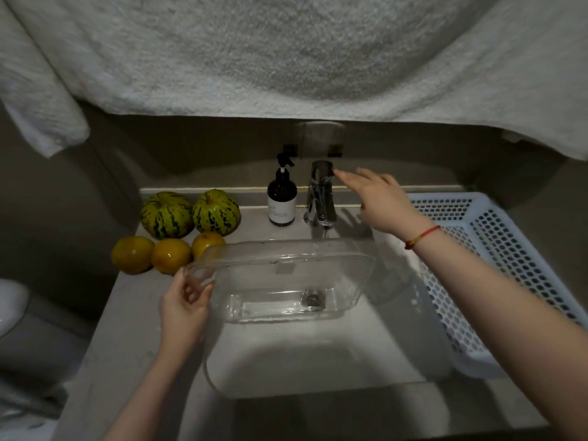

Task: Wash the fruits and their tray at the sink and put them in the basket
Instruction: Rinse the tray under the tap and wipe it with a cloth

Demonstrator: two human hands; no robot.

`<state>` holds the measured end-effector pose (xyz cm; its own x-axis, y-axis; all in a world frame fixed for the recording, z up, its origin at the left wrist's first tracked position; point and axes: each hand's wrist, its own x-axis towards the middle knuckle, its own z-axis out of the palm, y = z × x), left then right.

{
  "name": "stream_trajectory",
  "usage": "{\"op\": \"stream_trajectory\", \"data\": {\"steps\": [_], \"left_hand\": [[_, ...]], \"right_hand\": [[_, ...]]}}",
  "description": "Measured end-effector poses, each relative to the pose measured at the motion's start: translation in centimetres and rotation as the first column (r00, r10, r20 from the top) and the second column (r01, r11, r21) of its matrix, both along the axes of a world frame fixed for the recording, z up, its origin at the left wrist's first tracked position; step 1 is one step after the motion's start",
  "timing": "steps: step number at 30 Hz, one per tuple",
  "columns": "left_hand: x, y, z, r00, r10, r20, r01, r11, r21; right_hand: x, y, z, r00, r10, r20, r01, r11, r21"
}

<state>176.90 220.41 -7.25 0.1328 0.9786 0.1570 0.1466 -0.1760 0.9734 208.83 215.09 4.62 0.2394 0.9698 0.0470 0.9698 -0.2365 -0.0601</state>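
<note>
Head view: the left hand [184, 300] grips the left rim of the clear tray [283, 281], holding it over the sink [318, 361]. The right hand [378, 198] reaches with straight fingers, spread apart, to the top of the faucet [321, 192] at 12 o'clock of the sink; it holds nothing. Two striped melons [191, 214] and three oranges [165, 253] lie on the counter [127, 329] at 10 o'clock of the sink. A soap bottle [282, 198] stands just beside the faucet. The white basket [496, 265] sits at 3 o'clock.
</note>
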Motion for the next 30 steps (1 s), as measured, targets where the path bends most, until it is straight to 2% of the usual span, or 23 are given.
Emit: {"op": "stream_trajectory", "data": {"steps": [2, 5, 10, 13, 16, 18, 21, 25, 30], "left_hand": [[0.0, -0.3, 0.0, 1.000, -0.003, 0.027, 0.003, 1.000, -0.016], [0.0, -0.4, -0.1, 0.999, -0.009, 0.036, 0.010, 1.000, -0.025], [0.2, -0.3, -0.5, 1.000, -0.001, 0.016, 0.001, 0.999, -0.041], [0.5, -0.5, -0.5, 1.000, 0.020, -0.009, -0.020, 0.999, -0.033], [0.9, -0.9, -0.1, 0.999, 0.022, -0.040, -0.021, 1.000, 0.021], [1.0, -1.1, 0.1, 0.999, -0.005, -0.039, 0.006, 1.000, 0.027], [1.0, -1.2, 0.0, 0.999, -0.029, -0.040, 0.030, 1.000, 0.009], [1.1, -1.4, -0.5, 0.997, -0.067, -0.031, 0.067, 0.998, -0.021], [1.2, -1.4, -0.8, 0.994, -0.089, -0.059, 0.086, 0.995, -0.052]], "right_hand": [[0.2, -0.1, 0.0, 0.998, 0.017, 0.068, -0.018, 1.000, 0.018], [0.2, -0.5, -0.2, 0.988, 0.071, 0.140, -0.065, 0.997, -0.046], [0.7, -0.4, 0.4, 0.989, 0.102, 0.111, -0.090, 0.990, -0.106], [1.4, -1.0, 0.3, 0.998, 0.058, -0.038, -0.061, 0.995, -0.076], [2.2, -3.0, -0.8, 0.957, -0.075, -0.280, 0.101, 0.992, 0.078], [2.7, -4.6, -2.1, 0.935, -0.157, -0.319, 0.208, 0.969, 0.133], [2.6, -7.0, -4.5, 0.956, -0.210, -0.205, 0.224, 0.974, 0.046], [1.4, -8.6, -7.1, 0.969, -0.196, 0.150, 0.225, 0.952, -0.206], [0.5, -8.3, -8.1, 0.927, -0.232, 0.294, 0.305, 0.924, -0.232]]}}
